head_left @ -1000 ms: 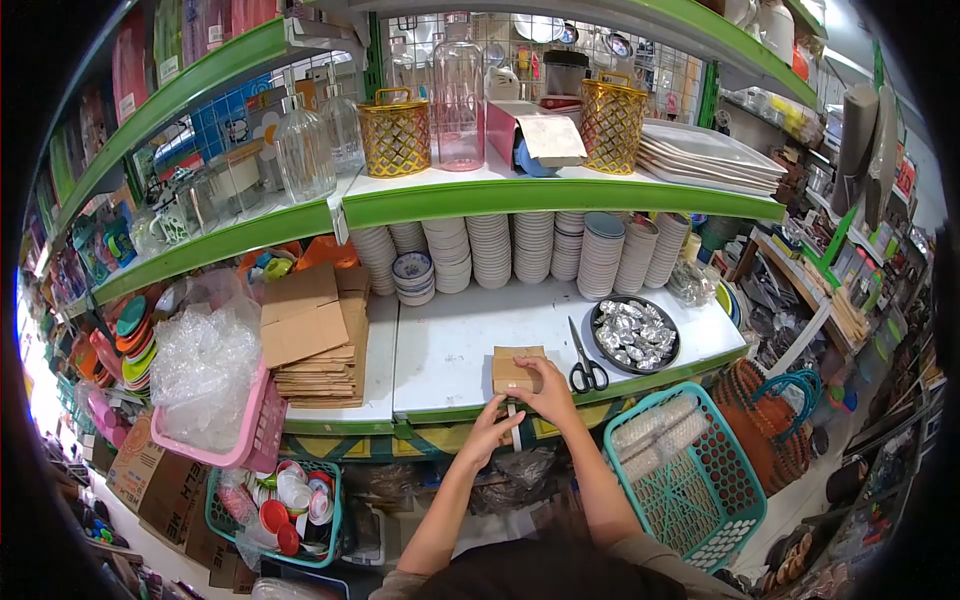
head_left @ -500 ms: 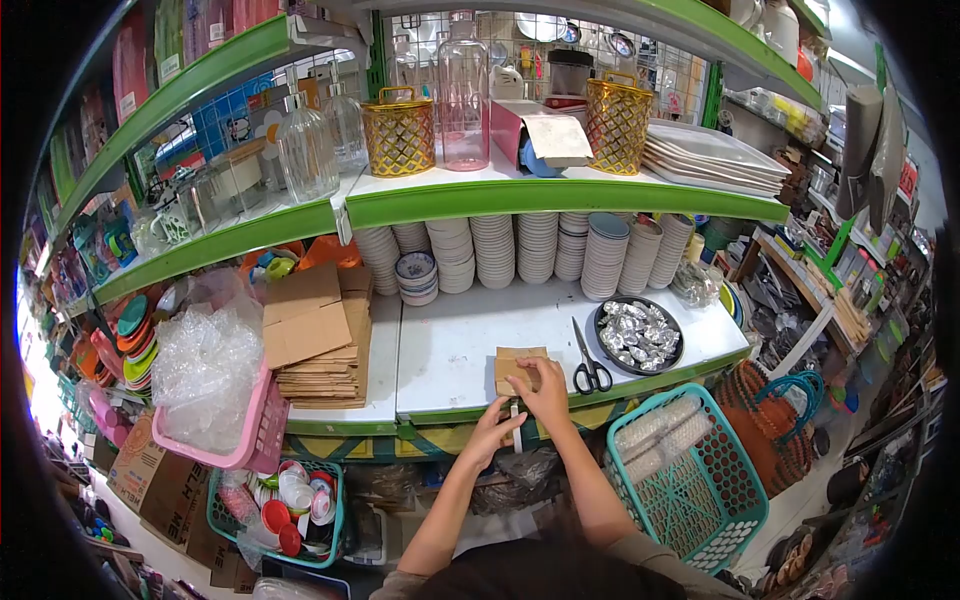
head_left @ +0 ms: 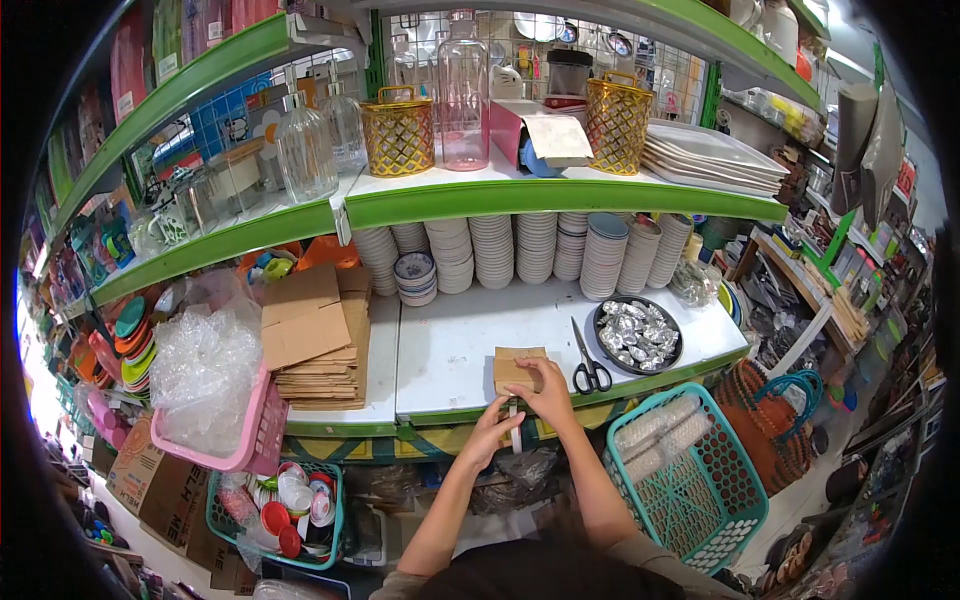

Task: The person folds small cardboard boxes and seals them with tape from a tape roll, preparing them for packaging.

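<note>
A small brown cardboard piece (head_left: 512, 368) lies at the front edge of the white shelf. My right hand (head_left: 549, 396) is closed at its right side and front edge, with thumb and fingers bent onto it. Just below, my left hand (head_left: 485, 437) pinches a narrow whitish strip (head_left: 516, 432), which hangs down over the shelf edge between my hands. The fingertips of both hands nearly meet at the strip's top. Black-handled scissors (head_left: 590, 372) lie to the right of my right hand, beside a dark round dish (head_left: 640, 370) of silvery wrapped pieces.
Flattened cardboard sheets (head_left: 318, 345) are piled on the left. A pink basket (head_left: 262, 425) holds clear bubble wrap. Below stand a teal basket (head_left: 340, 520) of colourful items and a teal basket (head_left: 735, 500) with wrapped rolls. Stacked bowls (head_left: 492, 250) line the shelf's back.
Almost nothing differs. My hands shift very slightly at the cardboard's front edge, and the whitish strip shows a little more between them.
</note>
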Tool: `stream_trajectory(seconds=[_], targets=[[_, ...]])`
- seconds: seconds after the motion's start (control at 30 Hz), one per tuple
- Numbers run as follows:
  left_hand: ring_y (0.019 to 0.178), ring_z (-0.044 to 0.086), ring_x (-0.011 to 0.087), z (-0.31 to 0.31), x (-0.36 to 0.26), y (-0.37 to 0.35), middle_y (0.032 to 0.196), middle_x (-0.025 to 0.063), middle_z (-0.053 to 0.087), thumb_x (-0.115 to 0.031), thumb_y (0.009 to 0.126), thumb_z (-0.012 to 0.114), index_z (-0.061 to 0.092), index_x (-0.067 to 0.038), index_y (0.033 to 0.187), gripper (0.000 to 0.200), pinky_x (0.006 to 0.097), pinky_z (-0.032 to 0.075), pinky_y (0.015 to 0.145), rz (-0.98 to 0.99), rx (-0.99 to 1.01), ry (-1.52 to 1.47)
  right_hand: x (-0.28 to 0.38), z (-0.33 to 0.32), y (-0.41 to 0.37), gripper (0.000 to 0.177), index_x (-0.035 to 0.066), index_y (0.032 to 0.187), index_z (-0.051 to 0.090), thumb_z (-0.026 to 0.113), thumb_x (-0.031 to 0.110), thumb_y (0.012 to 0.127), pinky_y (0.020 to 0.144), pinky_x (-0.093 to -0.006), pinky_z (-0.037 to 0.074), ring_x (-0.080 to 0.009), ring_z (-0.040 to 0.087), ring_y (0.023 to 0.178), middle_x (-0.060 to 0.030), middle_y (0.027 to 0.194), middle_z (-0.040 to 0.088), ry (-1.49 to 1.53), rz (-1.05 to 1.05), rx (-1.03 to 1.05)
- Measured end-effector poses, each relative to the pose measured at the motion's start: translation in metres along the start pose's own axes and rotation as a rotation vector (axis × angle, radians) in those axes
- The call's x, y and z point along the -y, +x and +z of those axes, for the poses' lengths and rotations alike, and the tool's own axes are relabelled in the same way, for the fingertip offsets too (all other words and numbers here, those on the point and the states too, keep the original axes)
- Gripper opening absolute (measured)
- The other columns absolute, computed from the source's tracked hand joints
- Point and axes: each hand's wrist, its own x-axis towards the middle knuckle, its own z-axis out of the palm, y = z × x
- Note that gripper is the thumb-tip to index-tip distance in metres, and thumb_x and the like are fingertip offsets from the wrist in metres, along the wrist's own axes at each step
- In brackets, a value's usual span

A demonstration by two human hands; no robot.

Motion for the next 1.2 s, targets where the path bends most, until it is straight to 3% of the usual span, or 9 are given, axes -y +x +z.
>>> stream_trajectory(seconds=[0.2, 0.43, 0.63, 0.7, 0.8, 0.87, 1.1, 1.17, 1.2], targets=[[0.104, 0.051, 0.0155, 0.002, -0.003, -0.003, 0.114, 0.0060, 0.052, -0.032, 0.086, 0.068, 0.030, -0.016, 0.143, 0.070, 0.0396, 0.042, 0.079, -0.004, 0.001, 0.000, 0.003, 0.009, -0.001, 0.031, 0.000, 0.098, 0.061, 0.076, 0.011, 0.073, 0.085, -0.0347, 0.049, -0.0274, 0.062, 0.095, -0.0141, 0.101, 0.064, -0.040, 0.019, -0.092], [0.103, 0.051, 0.0159, 0.007, -0.004, -0.006, 0.114, 0.0068, 0.052, -0.036, 0.086, 0.068, 0.030, -0.014, 0.143, 0.071, 0.0382, 0.042, 0.080, 0.017, -0.030, 0.080, -0.002, 0.018, -0.003, 0.023, 0.004, 0.095, 0.064, 0.072, 0.018, 0.078, 0.082, -0.0403, 0.044, -0.0299, 0.058, 0.092, -0.0105, 0.095, 0.065, -0.046, -0.011, -0.193], [0.104, 0.052, 0.0162, 0.006, 0.003, -0.001, 0.116, 0.0072, 0.052, -0.037, 0.085, 0.068, 0.037, -0.015, 0.138, 0.065, 0.0358, 0.043, 0.080, 0.021, -0.069, 0.129, 0.005, 0.012, -0.002, 0.027, 0.004, 0.097, 0.063, 0.073, 0.019, 0.077, 0.087, -0.0403, 0.043, -0.0308, 0.057, 0.097, -0.0113, 0.100, 0.065, 0.069, 0.103, -0.166], [0.108, 0.052, 0.0178, 0.007, 0.005, -0.001, 0.120, 0.0088, 0.051, -0.036, 0.085, 0.068, 0.040, -0.015, 0.136, 0.062, 0.0352, 0.044, 0.083, 0.021, -0.084, 0.120, 0.009, 0.003, -0.003, 0.033, 0.004, 0.099, 0.063, 0.076, 0.021, 0.073, 0.092, -0.0399, 0.043, -0.0311, 0.056, 0.103, -0.0119, 0.105, 0.064, -0.045, -0.092, -0.075], [0.108, 0.051, 0.0174, 0.009, 0.005, -0.003, 0.118, 0.0079, 0.052, -0.036, 0.085, 0.069, 0.042, -0.015, 0.134, 0.059, 0.0344, 0.044, 0.082, 0.068, -0.089, 0.035, 0.011, -0.004, -0.004, 0.038, 0.004, 0.100, 0.063, 0.078, 0.021, 0.069, 0.095, -0.0394, 0.042, -0.0308, 0.055, 0.107, -0.0118, 0.110, 0.064, -0.011, -0.099, -0.017], [0.097, 0.051, 0.0120, 0.010, 0.003, -0.004, 0.108, 0.0042, 0.054, -0.034, 0.089, 0.064, 0.040, -0.016, 0.135, 0.056, 0.0329, 0.042, 0.073, 0.079, -0.053, 0.071, 0.007, -0.001, -0.003, 0.037, 0.004, 0.100, 0.063, 0.078, 0.019, 0.070, 0.093, -0.0392, 0.043, -0.0307, 0.056, 0.105, -0.0118, 0.108, 0.064, 0.002, -0.079, -0.039], [0.098, 0.052, 0.0137, 0.009, 0.004, -0.003, 0.111, 0.0051, 0.054, -0.035, 0.088, 0.065, 0.042, -0.016, 0.135, 0.056, 0.0319, 0.043, 0.073, 0.051, -0.044, 0.140, 0.003, 0.013, 0.000, 0.025, 0.003, 0.096, 0.063, 0.073, 0.015, 0.076, 0.084, -0.0377, 0.046, -0.0302, 0.058, 0.093, -0.0129, 0.099, 0.063, 0.075, 0.080, -0.148], [0.076, 0.051, 0.0051, 0.012, 0.007, -0.004, 0.102, 0.0020, 0.055, -0.026, 0.087, 0.068, 0.050, -0.009, 0.127, 0.047, 0.0199, 0.039, 0.059, 0.128, -0.087, 0.070, 0.003, 0.008, 0.000, 0.023, 0.003, 0.096, 0.063, 0.071, 0.015, 0.078, 0.084, -0.0376, 0.046, -0.0301, 0.058, 0.094, -0.0132, 0.099, 0.063, 0.093, 0.087, -0.198], [0.076, 0.051, 0.0051, 0.011, 0.008, -0.003, 0.102, 0.0020, 0.055, -0.026, 0.087, 0.068, 0.050, -0.009, 0.127, 0.047, 0.0199, 0.039, 0.059, 0.129, -0.089, 0.070, 0.005, 0.003, 0.001, 0.021, 0.003, 0.096, 0.063, 0.069, 0.015, 0.080, 0.083, -0.0375, 0.045, -0.0300, 0.058, 0.094, -0.0134, 0.099, 0.063, 0.110, 0.092, -0.248]])
